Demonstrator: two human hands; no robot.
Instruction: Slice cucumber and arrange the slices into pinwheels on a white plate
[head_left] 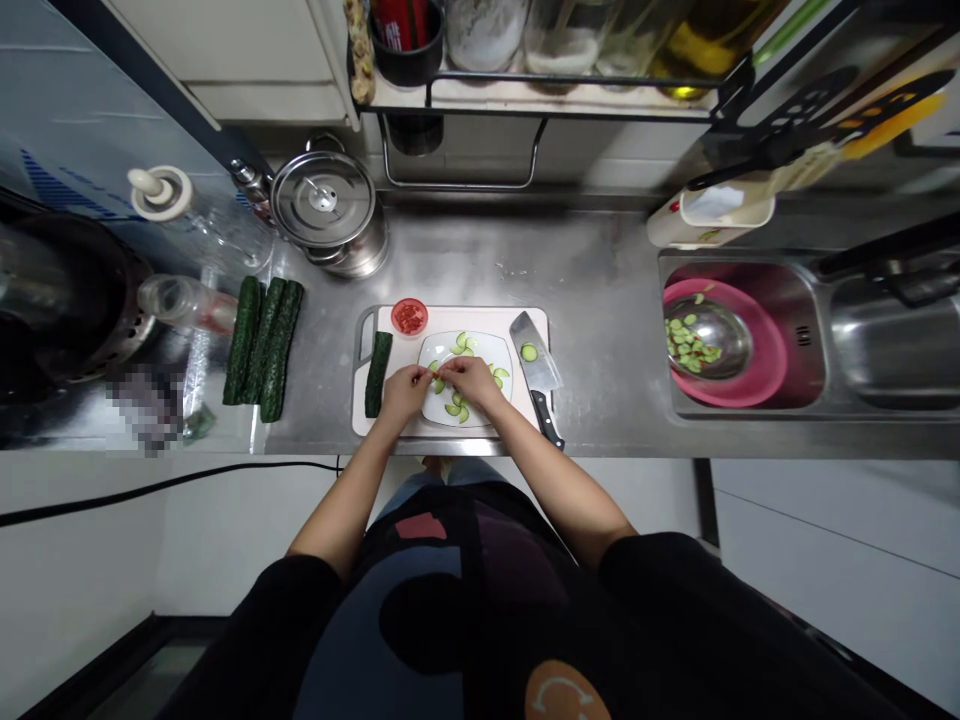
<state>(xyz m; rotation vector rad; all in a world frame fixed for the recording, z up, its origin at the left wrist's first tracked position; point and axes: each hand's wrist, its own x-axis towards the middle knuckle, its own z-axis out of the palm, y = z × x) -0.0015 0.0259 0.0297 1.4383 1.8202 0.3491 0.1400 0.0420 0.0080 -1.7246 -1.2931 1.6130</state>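
A white square plate [469, 415] rests on a white cutting board [401, 424]. Thin green cucumber slices [454, 407] lie on it in small fanned groups. Over its left part my left hand [406, 390] and my right hand [474, 382] meet with fingertips pinched, close to one slice group; whatever is between the fingers is too small to make out. Left of the plate lies a cut length of cucumber [378, 375]. Behind it sits a small red dish [409, 316] of chopped red bits. A cleaver [534, 350] lies on the board's right side, one round cucumber slice [529, 352] on its blade.
Several whole cucumbers [277, 345] lie on the steel counter [600, 330] to the left, near a lidded pot [324, 200]. At right, the sink holds a pink basin [769, 340] and a metal bowl [731, 335] with pale green slices. A jar rack [570, 95] overhangs the back.
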